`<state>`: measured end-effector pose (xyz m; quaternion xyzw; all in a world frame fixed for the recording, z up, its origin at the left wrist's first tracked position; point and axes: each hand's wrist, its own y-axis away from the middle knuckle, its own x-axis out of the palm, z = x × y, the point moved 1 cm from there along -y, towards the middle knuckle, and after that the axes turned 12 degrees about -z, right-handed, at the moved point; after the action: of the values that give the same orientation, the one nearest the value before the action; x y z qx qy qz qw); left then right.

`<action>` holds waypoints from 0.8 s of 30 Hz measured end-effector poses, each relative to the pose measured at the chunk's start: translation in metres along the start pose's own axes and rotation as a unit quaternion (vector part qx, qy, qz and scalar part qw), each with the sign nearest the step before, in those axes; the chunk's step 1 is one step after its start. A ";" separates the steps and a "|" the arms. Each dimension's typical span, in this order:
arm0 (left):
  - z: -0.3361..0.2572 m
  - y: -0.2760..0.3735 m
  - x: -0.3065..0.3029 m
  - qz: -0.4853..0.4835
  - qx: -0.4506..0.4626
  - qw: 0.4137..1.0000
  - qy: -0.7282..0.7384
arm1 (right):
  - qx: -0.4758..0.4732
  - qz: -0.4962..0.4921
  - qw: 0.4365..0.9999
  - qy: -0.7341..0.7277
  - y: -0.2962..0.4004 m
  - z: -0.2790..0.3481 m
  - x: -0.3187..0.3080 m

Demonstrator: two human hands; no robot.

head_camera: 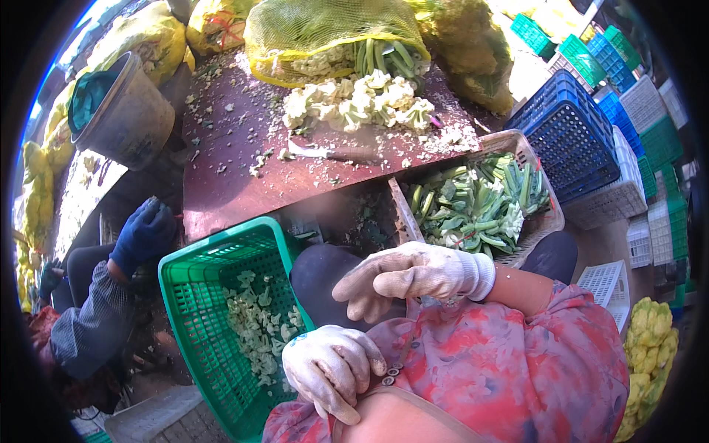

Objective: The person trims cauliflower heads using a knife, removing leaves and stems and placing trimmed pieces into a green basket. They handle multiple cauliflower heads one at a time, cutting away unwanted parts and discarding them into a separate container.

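My left hand (332,368), in a soiled white knit glove, hangs with loosely bent fingers over the near edge of the green plastic crate (213,243), close to my shirt front. Nothing shows in it, though its palm is hidden. Above my lap, my right hand (410,279) is held out in a matching glove, fingers apart and nothing in the grasp. Cut cauliflower florets (257,326) lie in the green crate. Cauliflower pieces (360,102) are heaped on the reddish board table (238,194), before an open yellow mesh sack (332,27). A knife (310,150) lies nearer me.
A pale crate (556,221) of cauliflower stalks and leaves (476,205) stands right of my knees. Blue crates (565,133) are stacked beyond it. At left are a bucket (127,116) and another person's blue-gloved hand (145,232). A full mesh sack (471,61) stands far right.
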<state>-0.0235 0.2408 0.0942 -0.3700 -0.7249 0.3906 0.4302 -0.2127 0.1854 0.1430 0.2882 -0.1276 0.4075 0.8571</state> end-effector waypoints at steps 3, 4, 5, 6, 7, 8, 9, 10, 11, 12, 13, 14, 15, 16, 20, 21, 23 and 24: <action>0.000 -0.007 0.002 0.013 -0.006 1.000 -0.022 | 0.000 -0.007 1.000 -0.010 0.005 -0.004 -0.003; 0.000 -0.009 0.004 0.004 0.000 1.000 -0.027 | -0.001 -0.011 1.000 0.002 0.007 -0.005 -0.003; -0.001 -0.009 0.005 0.010 -0.007 0.999 -0.038 | -0.003 -0.008 1.000 -0.004 0.007 -0.007 -0.002; -0.001 -0.009 0.003 0.009 -0.003 0.999 -0.042 | -0.011 0.002 1.000 -0.002 0.006 -0.009 -0.002; 0.000 -0.011 0.000 0.008 0.001 0.999 -0.045 | -0.019 0.010 1.000 -0.002 0.005 -0.011 -0.003; 0.004 -0.018 -0.005 0.012 -0.001 0.999 -0.035 | -0.037 0.011 0.999 -0.011 0.005 -0.015 -0.008; 0.014 -0.019 -0.014 0.041 0.015 0.999 -0.006 | -0.032 0.004 0.999 -0.021 0.009 -0.010 -0.007; 0.017 -0.013 -0.006 -0.123 0.004 0.992 -0.018 | -0.047 -0.013 0.999 0.011 0.008 -0.013 -0.014; 0.018 -0.016 -0.002 -0.229 0.000 0.972 -0.057 | -0.063 -0.031 0.997 0.043 0.006 -0.015 -0.022; 0.019 -0.017 0.003 -0.331 -0.012 0.939 -0.095 | -0.060 -0.062 0.996 0.006 0.006 -0.020 -0.028; 0.018 -0.027 0.003 -0.377 -0.017 0.912 -0.161 | -0.056 -0.106 0.992 0.033 0.008 -0.012 -0.030; 0.020 -0.031 0.002 -0.394 -0.016 0.905 -0.159 | -0.057 -0.135 0.988 0.047 0.007 -0.013 -0.041; 0.022 -0.037 0.001 -0.410 -0.017 0.899 -0.156 | -0.059 -0.168 0.982 0.059 0.006 -0.015 -0.054; 0.025 -0.041 0.001 -0.425 -0.016 0.892 -0.151 | -0.086 -0.191 0.974 0.086 0.005 -0.012 -0.063; 0.021 -0.049 -0.011 -0.366 -0.046 0.908 -0.201 | -0.234 -0.296 0.806 0.456 -0.021 -0.009 -0.110; 0.022 -0.051 -0.014 -0.360 -0.032 0.904 -0.231 | -0.221 -0.320 0.758 0.524 -0.032 -0.001 -0.116; 0.022 -0.052 -0.019 -0.435 -0.051 0.867 -0.239 | -0.326 -0.321 0.621 0.636 -0.058 0.001 -0.143; 0.020 -0.051 -0.024 -0.449 -0.056 0.848 -0.278 | -0.304 -0.321 0.609 0.659 -0.071 0.007 -0.148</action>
<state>-0.0430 0.1938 0.1245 0.0960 -0.9218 0.2003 0.3176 -0.2515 0.0528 0.0539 -0.3127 0.4558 0.1240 0.8241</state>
